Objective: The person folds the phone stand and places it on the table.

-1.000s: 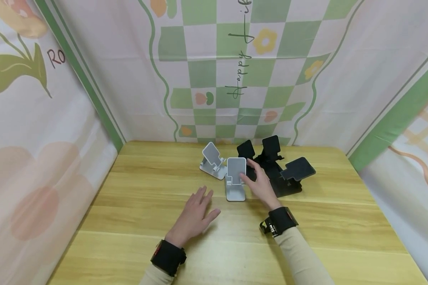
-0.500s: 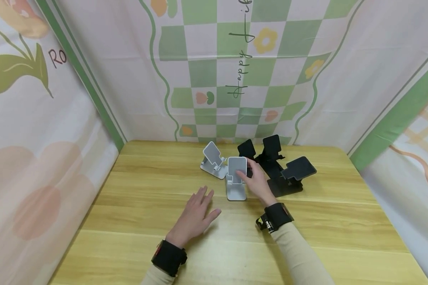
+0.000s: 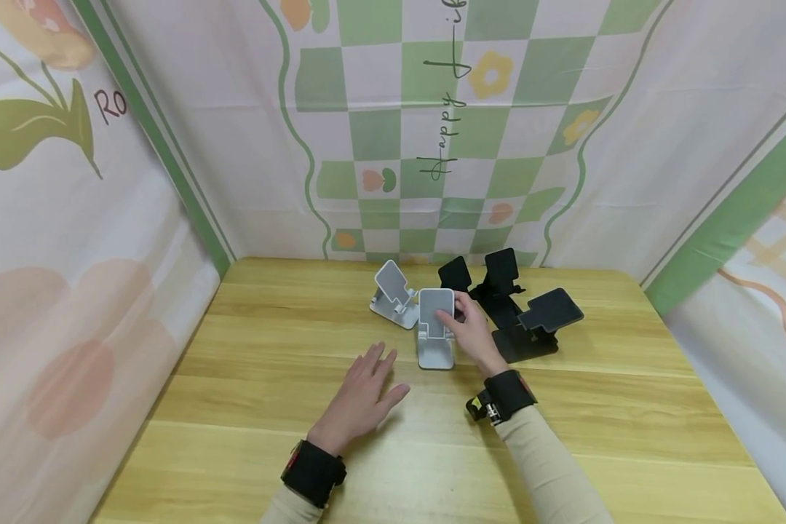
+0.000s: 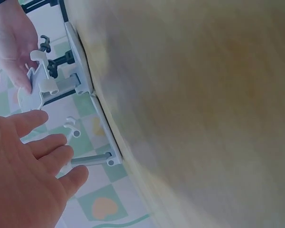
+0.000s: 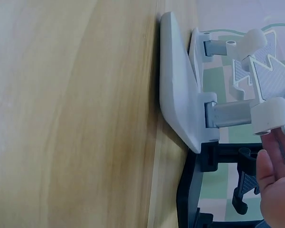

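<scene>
A white phone stand with a grey pad (image 3: pixel 436 302) stands upright in the middle of the table group. My right hand (image 3: pixel 477 335) pinches the right side of its upper plate, thumb on the pad and fingers behind, partly hidden by the plate. In the right wrist view, the stand's white base (image 5: pixel 178 80) rests on the wood, and the right hand (image 5: pixel 280 190) is at the plate's edge. My left hand (image 3: pixel 356 400) is held low in front of the stand, its fingers spread and nothing in it. The left wrist view shows the left hand's palm (image 4: pixel 23 166) and relaxed fingers.
A second white phone stand (image 3: pixel 391 280) sits behind and left, turned at an angle. Several black phone stands (image 3: pixel 550 311) cluster to the right, one close behind the right hand. The wooden table (image 3: pixel 268 342) ends at a patterned curtain (image 3: pixel 367 138).
My right hand has shifted slightly left, and its thumb has moved farther over the white stand's pad. The stands and my left hand stay nearly where they were.
</scene>
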Action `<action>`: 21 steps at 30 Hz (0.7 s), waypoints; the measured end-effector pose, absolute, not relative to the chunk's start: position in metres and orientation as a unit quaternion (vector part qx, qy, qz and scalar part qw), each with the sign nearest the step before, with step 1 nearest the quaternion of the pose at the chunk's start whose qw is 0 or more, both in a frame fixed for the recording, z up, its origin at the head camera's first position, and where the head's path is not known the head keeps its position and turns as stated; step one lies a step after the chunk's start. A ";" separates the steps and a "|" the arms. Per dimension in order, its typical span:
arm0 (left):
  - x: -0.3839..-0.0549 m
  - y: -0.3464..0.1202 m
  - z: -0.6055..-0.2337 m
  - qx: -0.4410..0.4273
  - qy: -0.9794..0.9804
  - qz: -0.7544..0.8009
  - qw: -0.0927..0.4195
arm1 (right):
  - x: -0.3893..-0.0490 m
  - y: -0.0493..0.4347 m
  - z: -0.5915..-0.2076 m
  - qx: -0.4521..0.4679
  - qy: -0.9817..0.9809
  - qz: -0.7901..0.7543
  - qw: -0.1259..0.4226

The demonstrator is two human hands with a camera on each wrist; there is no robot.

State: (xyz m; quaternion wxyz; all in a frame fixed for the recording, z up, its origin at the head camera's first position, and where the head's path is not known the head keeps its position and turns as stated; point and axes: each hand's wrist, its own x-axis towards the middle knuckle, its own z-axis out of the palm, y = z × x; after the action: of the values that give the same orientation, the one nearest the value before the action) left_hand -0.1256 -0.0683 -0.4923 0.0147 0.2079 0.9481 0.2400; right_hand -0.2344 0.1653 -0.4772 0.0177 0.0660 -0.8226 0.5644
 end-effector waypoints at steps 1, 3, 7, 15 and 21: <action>-0.126 -0.068 -0.492 0.208 0.948 0.240 0.015 | -0.234 0.165 -0.478 0.070 -0.822 0.565 0.021; -0.126 -0.068 -0.493 0.209 0.947 0.242 0.016 | -0.234 0.166 -0.478 0.077 -0.818 0.569 0.027; -0.126 -0.067 -0.493 0.207 0.945 0.251 0.023 | -0.233 0.166 -0.477 0.082 -0.813 0.575 0.034; -0.128 -0.066 -0.491 0.191 0.935 0.295 0.042 | -0.212 0.163 -0.445 0.105 -0.794 0.597 0.041; -0.131 -0.064 -0.492 0.179 0.921 0.343 0.039 | -0.203 0.165 -0.424 0.103 -0.787 0.604 0.066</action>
State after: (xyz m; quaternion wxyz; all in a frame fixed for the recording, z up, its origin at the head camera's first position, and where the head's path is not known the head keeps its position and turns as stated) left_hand -0.1314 -0.0636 -0.4915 0.0385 0.1786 0.9215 0.3427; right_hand -0.2025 0.1646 -0.4237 0.0658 0.1027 -0.7875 0.6042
